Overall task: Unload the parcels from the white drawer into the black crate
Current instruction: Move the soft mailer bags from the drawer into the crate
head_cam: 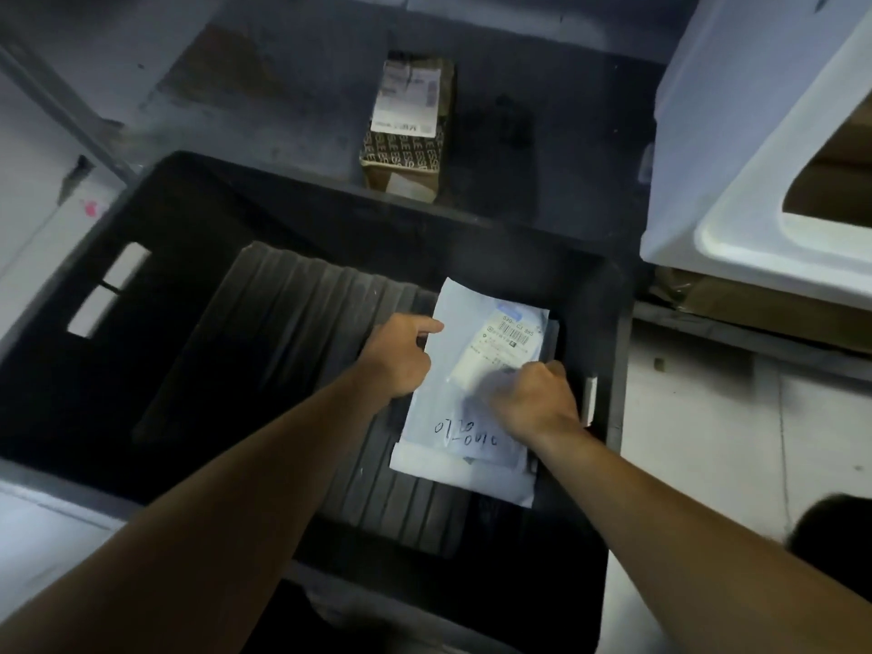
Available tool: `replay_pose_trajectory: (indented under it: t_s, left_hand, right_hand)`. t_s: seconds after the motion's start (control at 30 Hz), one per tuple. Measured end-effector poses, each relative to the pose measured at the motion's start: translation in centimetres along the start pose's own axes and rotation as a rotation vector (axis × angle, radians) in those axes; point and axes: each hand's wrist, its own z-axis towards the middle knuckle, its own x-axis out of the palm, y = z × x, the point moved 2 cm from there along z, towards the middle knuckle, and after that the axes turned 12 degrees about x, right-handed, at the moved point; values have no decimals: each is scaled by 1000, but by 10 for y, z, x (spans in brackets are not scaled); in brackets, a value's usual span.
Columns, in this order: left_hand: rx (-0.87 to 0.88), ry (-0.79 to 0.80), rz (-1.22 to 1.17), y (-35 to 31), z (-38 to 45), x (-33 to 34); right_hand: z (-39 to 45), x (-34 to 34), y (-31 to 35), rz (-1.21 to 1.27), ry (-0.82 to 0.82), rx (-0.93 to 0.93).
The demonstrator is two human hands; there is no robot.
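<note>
A flat white parcel bag (pixel 460 457) with a barcode label and handwriting lies inside the black crate (pixel 198 191), on its ribbed floor towards the right wall. My left hand (pixel 401 354) holds the bag's left edge, fingers curled and the index finger lying on top. My right hand (pixel 533 401) rests on the middle of the bag with curled fingers; blur hides whether it pinches the plastic. The white drawer (pixel 736 200) stands at the upper right, with brown cardboard showing inside.
A small brown printed box (pixel 408 129) with a white shipping label stands on the dark shelf behind the crate. Flat cardboard (pixel 736 295) lies under the white drawer. Pale floor shows at the right, with a dark round shape (pixel 833 531) at the lower right.
</note>
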Motion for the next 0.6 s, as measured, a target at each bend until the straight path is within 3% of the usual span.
replay_pose_trajectory:
  t_s: [0.1,0.27,0.4,0.6]
  left_hand:
    - [14,4,41,5,8,10]
    - [12,-77,46,9,16,21]
    - [-17,76,127,13,16,28]
    - [63,284,376,13,15,30]
  right_hand:
    - [6,4,0,-57,30,10]
    - [12,14,5,-224,-12,-130]
    - [19,27,-1,-326,140,-104]
    - [29,35,-5,-393,204,-105]
